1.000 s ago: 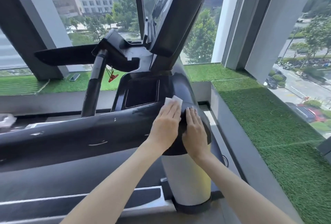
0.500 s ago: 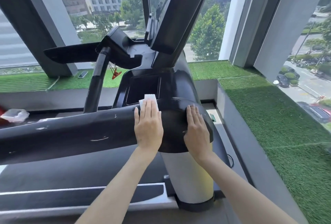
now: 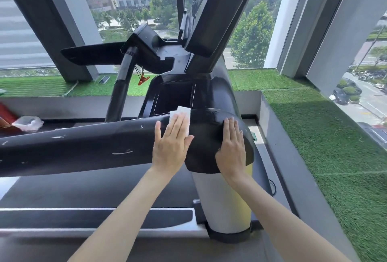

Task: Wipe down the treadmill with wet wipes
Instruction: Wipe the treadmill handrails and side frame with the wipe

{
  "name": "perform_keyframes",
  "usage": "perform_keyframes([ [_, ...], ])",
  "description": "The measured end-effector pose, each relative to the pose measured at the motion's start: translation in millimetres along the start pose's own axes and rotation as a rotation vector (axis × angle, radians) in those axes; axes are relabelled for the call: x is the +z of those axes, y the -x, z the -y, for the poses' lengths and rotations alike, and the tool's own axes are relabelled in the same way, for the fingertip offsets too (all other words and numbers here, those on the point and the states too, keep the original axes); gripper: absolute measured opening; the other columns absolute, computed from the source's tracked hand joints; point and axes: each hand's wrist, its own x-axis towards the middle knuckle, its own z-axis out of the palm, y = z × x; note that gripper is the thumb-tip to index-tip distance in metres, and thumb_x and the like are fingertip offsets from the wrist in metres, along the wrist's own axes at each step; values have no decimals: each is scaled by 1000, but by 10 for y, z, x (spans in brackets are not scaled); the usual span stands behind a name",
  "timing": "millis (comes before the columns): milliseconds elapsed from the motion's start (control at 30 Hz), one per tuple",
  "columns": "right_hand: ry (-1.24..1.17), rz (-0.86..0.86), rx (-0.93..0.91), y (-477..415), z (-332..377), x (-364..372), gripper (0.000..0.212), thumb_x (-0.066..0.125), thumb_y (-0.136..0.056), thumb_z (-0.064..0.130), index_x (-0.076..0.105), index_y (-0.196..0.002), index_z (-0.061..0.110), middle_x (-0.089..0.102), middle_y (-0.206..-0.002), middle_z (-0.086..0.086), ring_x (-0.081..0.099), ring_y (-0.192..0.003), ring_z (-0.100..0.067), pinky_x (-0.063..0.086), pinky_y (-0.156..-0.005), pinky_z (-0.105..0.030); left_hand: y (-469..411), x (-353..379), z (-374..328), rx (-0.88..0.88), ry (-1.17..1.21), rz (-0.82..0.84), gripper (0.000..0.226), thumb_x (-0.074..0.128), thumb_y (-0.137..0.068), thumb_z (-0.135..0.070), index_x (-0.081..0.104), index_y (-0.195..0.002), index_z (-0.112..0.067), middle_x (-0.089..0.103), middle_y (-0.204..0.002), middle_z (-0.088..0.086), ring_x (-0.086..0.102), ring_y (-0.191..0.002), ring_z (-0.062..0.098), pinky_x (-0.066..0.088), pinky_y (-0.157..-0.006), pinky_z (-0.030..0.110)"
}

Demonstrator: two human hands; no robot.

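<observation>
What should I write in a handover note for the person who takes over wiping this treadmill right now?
Left hand: flat, fingers straight, presses the white folded wet wipe onto the glossy black treadmill handrail, near its right end.
Right hand: flat, holds nothing, rests on the rail's rounded end.
Done: wiping is under way at this end; how much is clean, I cannot tell.
Left: the long rail to the left shows pale scuff marks; probably the rest of the machine too.

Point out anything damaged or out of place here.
The black handrail is scuffed: white chips and scratches dot it left of the left hand. A phone also lies on the grass ledge.
</observation>
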Motion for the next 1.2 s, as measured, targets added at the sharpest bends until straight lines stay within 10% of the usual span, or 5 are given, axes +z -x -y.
perform_keyframes([
  [267, 90, 0, 13, 13, 19, 19, 91, 55, -62, -18, 26, -146, -2, 28, -152, -21, 21, -143, -35, 9, -116, -51, 72, -8, 51, 21, 4, 17, 58, 26, -98, -44, 33, -144, -10, 43, -147, 9, 40, -137, 24, 21, -110, 54],
  [400, 54, 27, -6, 34, 18, 12, 91, 49, -67, -19, 17, -149, 0, 17, -156, -18, 9, -146, -32, 7, -119, -46, 104, 1, 207, -434, 83, -29, 58, 26, -97, -44, 32, -143, -10, 40, -148, 12, 35, -139, 29, 14, -110, 60],
  [567, 142, 28, -180, 83, 86, 10, 89, 44, -66, -15, 17, -149, -1, 14, -157, -20, 9, -146, -34, 10, -117, -49, 166, 41, 114, 30, -40, 15, 60, 31, -97, -45, 27, -147, -12, 36, -152, 7, 31, -141, 23, 14, -112, 52],
  [700, 227, 100, -499, 163, 270, 87, 88, 63, -68, -1, 26, -148, 1, 19, -156, -17, 14, -145, -31, 16, -117, -48, 229, 1, 364, -429, 29, -24, 59, 31, -97, -43, 31, -144, -7, 37, -148, 13, 28, -141, 28, 18, -109, 60],
  [1200, 290, 117, -522, 173, 521, 342, 95, 60, -64, -7, 18, -150, 1, 10, -159, -15, 2, -147, -31, 5, -117, -47, 341, -131, 701, -49, 135, 19, 55, 40, -96, -37, 35, -140, -5, 44, -139, 14, 33, -138, 30, 27, -115, 45],
])
